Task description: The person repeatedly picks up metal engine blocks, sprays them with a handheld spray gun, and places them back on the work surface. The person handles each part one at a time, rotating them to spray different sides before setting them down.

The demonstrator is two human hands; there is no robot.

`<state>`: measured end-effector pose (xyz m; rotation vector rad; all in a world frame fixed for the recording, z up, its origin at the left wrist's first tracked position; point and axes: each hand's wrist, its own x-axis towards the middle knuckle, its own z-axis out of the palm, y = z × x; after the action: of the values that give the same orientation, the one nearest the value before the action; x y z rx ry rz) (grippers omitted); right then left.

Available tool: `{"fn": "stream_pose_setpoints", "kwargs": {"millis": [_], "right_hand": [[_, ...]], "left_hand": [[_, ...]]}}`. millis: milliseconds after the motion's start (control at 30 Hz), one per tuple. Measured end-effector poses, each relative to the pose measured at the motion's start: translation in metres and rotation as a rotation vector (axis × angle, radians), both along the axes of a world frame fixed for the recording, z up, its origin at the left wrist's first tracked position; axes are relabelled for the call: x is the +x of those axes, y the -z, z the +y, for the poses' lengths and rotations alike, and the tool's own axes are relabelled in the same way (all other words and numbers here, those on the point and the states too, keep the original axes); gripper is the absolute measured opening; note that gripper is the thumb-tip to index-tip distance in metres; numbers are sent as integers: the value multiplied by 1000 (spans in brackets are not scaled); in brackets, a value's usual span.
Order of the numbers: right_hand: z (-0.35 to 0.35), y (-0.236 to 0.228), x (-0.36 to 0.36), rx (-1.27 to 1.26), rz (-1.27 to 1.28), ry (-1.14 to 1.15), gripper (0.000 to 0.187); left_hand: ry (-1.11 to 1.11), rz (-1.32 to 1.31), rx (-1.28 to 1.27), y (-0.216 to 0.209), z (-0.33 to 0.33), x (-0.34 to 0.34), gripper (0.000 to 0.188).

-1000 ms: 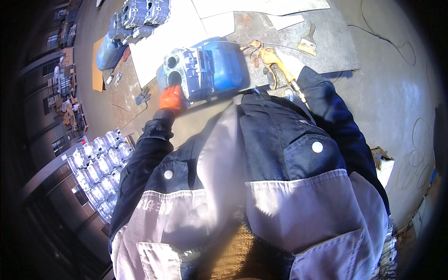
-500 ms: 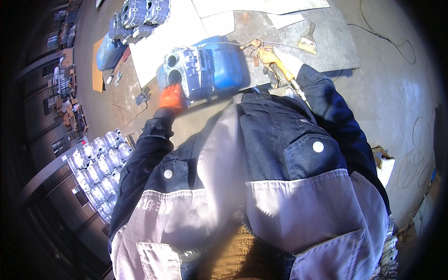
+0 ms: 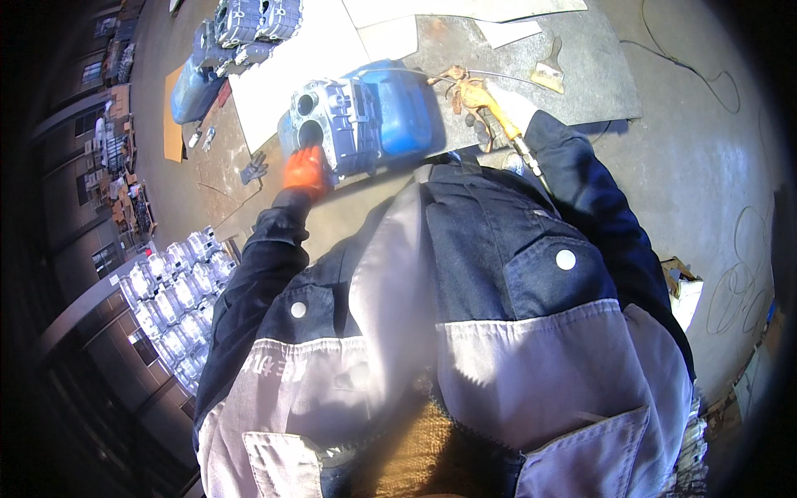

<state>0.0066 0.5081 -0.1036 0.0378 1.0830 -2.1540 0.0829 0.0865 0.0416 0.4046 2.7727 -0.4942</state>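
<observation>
Housing casting (image 3: pixel 344 129), grey metal with two round bores, sits left of centre in front of the person, on or against a blue plastic drum (image 3: pixel 407 108); can't tell which. Left hand (image 3: pixel 305 172), orange-red glove, fingers bunched at the lower bore's rim, gripping the casting's near edge. Right hand (image 3: pixel 516 112), washed out by glare, looks closed around a yellow-handled gun (image 3: pixel 490 104); finger detail lost. Thin wand runs left from the gun toward the drum and casting; contact at the tip can't be made out.

Progress: reads as mid-work on this one piece, held and with the gun ready beside it. No clear finish line visible on its surface, so share done vs left unclear. Other castings (image 3: pixel 259 25) stacked at the far left, no hand on them; done or waiting can't be told.

Around: paintbrush (image 3: pixel 548 73) lying beyond the gun, dark glove (image 3: pixel 254 168) left of left hand, second blue container (image 3: pixel 194 95) below the stack, many bright castings (image 3: pixel 178 295) grouped lower left.
</observation>
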Motion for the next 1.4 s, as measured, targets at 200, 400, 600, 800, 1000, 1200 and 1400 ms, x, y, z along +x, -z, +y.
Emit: {"fn": "stream_pose_setpoints", "kwargs": {"millis": [200, 400, 600, 800, 1000, 1200, 1400], "right_hand": [[-5, 13, 2, 85, 39, -18, 49], [0, -4, 6, 429, 394, -200, 47], [4, -18, 17, 366, 267, 84, 46], [3, -22, 16, 376, 278, 51, 38], [-8, -11, 12, 312, 18, 60, 30], [-8, -4, 13, 40, -71, 0, 32], [-8, -24, 25, -80, -275, 141, 37]], "left_hand": [[-23, -38, 5, -3, 2, -1, 41], [-33, -45, 30, -5, 4, -3, 43], [-4, -16, 47, -1, 1, -4, 42], [-10, -13, 42, 2, -1, -3, 43], [-11, -28, 22, 2, -1, -2, 41], [58, 50, 32, 4, -3, -2, 38], [26, 9, 29, 3, -3, -2, 36]]}}
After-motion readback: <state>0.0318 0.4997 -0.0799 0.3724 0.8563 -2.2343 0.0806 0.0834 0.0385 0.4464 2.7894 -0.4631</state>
